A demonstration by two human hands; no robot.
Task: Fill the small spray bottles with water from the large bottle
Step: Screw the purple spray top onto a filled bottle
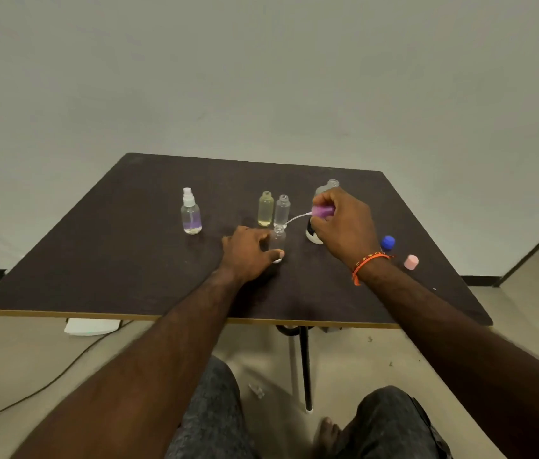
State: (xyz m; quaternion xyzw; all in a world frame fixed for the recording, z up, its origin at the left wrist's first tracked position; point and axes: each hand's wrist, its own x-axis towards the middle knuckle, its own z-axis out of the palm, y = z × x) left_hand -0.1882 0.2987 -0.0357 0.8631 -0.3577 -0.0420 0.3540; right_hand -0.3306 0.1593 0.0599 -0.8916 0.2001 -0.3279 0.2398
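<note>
A small open bottle (278, 241) at frame centre is steadied upright on the table (129, 260) by the closed left hand (250, 255), so its narrow neck stays put. A purple spray head (322, 211) is pinched in the right hand (341, 223), its tube aimed at that neck. The large bottle (327, 188) stands uncapped behind the right hand. Bare table remains at lower left; two caps lie near the right edge.
</note>
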